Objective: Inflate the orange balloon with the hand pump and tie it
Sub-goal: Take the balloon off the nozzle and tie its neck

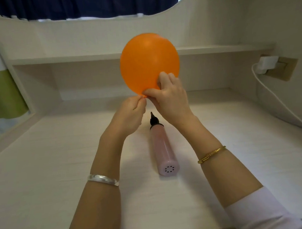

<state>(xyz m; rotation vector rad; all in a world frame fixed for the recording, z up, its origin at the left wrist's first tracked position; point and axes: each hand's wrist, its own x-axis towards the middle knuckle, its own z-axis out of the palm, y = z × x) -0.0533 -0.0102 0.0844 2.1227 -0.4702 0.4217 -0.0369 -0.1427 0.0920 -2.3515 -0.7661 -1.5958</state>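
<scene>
View: one wide-angle head camera, no second view.
Position: above and behind both hands, at the person's head.
Facing: forward and down, along the forearms toward the wall shelf (214,49) beyond the hands.
Nearness: close; left hand (131,114) and right hand (170,98) sit mid-frame, the table (42,178) below and around them.
Distortion: edges bow outward.

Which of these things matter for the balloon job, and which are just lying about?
In use: balloon, pinched at its neck by left hand and right hand; pump, lying on the desk.
Just there: charger with cable, curtain.
</scene>
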